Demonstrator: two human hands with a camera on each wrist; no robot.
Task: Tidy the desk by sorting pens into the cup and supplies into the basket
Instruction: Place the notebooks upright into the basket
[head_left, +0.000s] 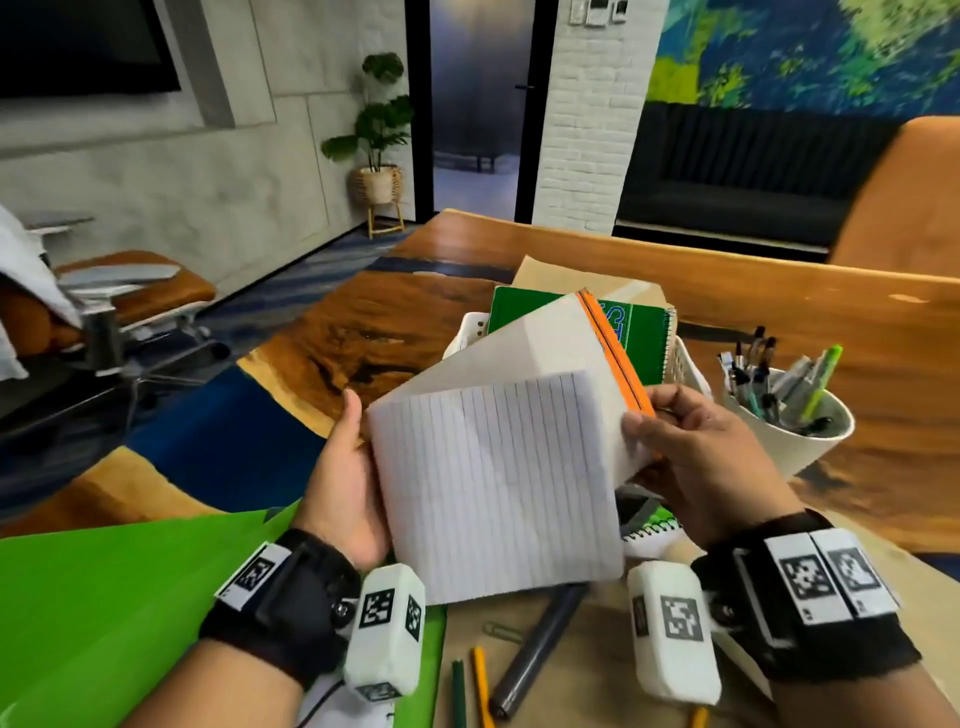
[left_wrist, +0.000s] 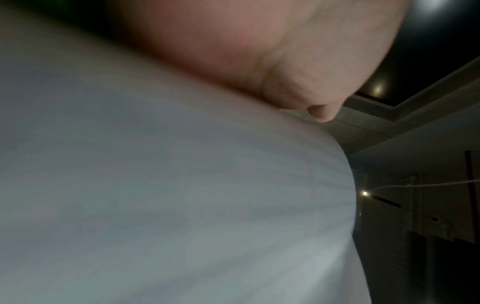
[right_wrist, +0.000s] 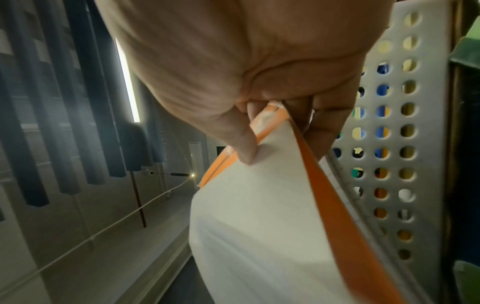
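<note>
Step in hand: an orange-covered notebook with lined white pages (head_left: 498, 467) is held open in the air between both hands, just short of the white perforated plastic basket (head_left: 680, 364); I judge it is on its way in as a supply.
Left hand (head_left: 345, 483): fingers fairly straight, palm cupped against the notebook's left edge with the thumb up along it, steadying the loose lined page; the left wrist view shows only blurred paper under the palm.
Right hand (head_left: 696, 457): closed around the notebook's orange cover edge; the right wrist view shows thumb (right_wrist: 241, 144) and fingers pinching the pages and orange binding (right_wrist: 335, 205), with the basket wall right beside them.
Why held so: the book has fallen open, so a two-handed hold keeps the pages from flopping; probably it must be closed before it fits.
Basket: beyond the hands, already holding an upright green spiral-bound notebook (head_left: 639, 332) and a tan paper sheet (head_left: 545, 275).
White round cup (head_left: 800, 441): to the right of the right hand, full of pens (head_left: 769, 374).
Left to sort, nearer than the hands: a thick dark grey marker (head_left: 535, 649), a green pencil (head_left: 458, 696) and a yellow pencil (head_left: 483, 686) on the wooden worktop (head_left: 779, 312); a bright green folder (head_left: 130, 597) under the left wrist.
</note>
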